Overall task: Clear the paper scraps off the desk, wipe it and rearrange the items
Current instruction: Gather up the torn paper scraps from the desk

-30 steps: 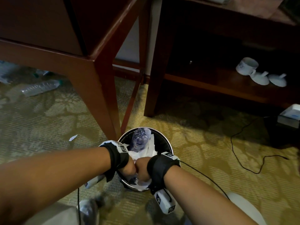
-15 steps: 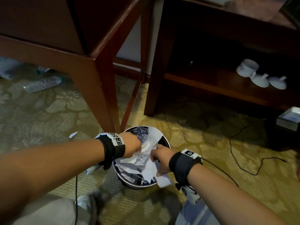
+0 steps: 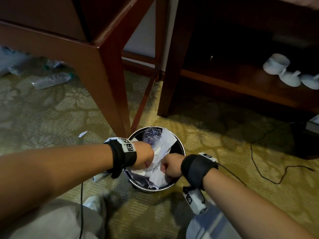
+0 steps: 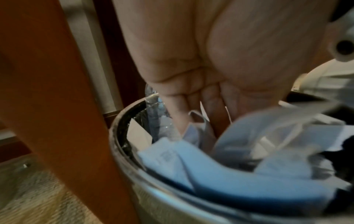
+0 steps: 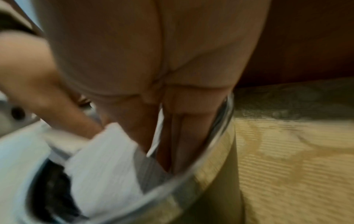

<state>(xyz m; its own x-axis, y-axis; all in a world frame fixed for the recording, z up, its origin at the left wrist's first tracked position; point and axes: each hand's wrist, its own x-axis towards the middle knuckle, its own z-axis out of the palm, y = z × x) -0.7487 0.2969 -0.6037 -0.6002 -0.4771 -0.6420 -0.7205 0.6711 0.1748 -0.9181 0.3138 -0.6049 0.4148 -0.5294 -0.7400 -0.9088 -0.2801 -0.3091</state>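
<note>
Waste bin (image 3: 152, 190): round, shiny metal rim, dark inside, standing on the patterned carpet (image 3: 207, 138).

Contents of the bin:
- Paper scraps (image 3: 159, 177), white, crumpled and torn, piled to the rim, one sheet rising at the far side.
- Clear plastic bottle (image 3: 152, 135), at the far side of the bin, its base poking above the rim.

My left hand (image 3: 144, 156): over the left half of the bin, fingers (image 4: 175, 112) straight and close together, pushed down into the scraps. The tips are buried.

My right hand (image 3: 170, 165): over the right half of the bin, against its inner wall, fingers likewise straight and pressed down among the paper, a strip caught between two of them.

Around the bin:
- Worktop leg (image 3: 110, 94), red-brown wood, just beside the bin's far-left edge.
- One loose scrap (image 3: 82, 134) on the carpet, left of the bin.
- Second clear bottle (image 3: 51, 81), lying on its side, well left and beyond the bin.
- Black cable (image 3: 259, 161) trailing over the carpet, right of the bin.
- White cups (image 3: 276, 63) on a low shelf, far right and beyond the bin.
</note>
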